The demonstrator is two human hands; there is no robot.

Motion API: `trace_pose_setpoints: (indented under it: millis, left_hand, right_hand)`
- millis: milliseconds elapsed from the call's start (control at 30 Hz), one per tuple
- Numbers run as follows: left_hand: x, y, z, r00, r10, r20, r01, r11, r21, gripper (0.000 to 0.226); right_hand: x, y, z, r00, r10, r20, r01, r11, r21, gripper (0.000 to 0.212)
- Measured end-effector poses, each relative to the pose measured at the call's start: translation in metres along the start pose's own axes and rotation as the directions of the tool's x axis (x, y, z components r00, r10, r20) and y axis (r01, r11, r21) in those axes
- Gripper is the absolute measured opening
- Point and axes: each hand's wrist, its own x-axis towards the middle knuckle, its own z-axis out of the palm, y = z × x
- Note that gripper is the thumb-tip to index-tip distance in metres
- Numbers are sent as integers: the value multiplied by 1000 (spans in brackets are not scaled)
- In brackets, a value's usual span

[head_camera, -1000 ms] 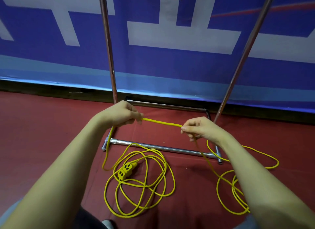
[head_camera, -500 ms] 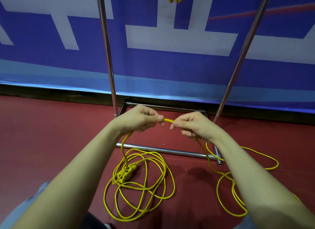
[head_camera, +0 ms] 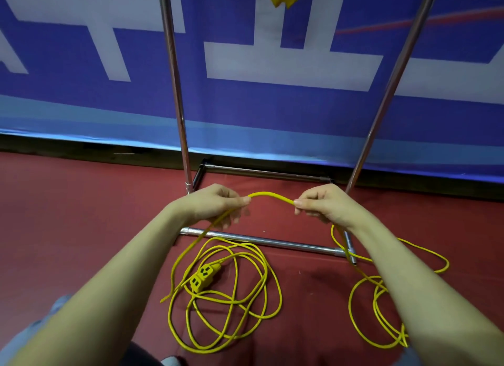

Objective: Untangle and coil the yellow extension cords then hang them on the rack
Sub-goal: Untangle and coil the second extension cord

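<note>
Head view: both hands hold one yellow extension cord (head_camera: 270, 195) just in front of the rack (head_camera: 261, 241) base. The left hand (head_camera: 218, 203) pinches it with curled fingers; the right hand (head_camera: 319, 203) pinches it likewise, the short span between them arching sideways. From the left grip the cord falls toward a loose heap around the socket block (head_camera: 204, 277), in front of the rack base. From the right it drops to loops beside that base's right end. Likely coiling comes next.
</note>
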Motion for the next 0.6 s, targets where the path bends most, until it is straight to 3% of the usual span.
trace_pose_setpoints:
  millis: [133,267,400,500,600]
  left_hand:
    - [4,4,21,994,108,22,-107,993,-44,29]
    - [-3,10,17,984,81,158,-102,986,134,30]
    - [-3,9,13,979,60,197,-92,983,158,32]
    - [-3,2,12,961,16,275,-41,995,86,35]
    - [-4,-8,14,952,28,305,2,995,-99,31]
  right_hand:
    - [-2,-14,9,996,-63,69,66,997,-40,21]
    - [-4,-14,12,994,-105,18,106,990,-90,20]
    - [-3,-9,18,992,-123,2,122,986,-118,22]
    - [-5,-2,15,998,-44,51,50,989,-140,24]
    - [-7,4,12,993,-34,110,43,996,-77,19]
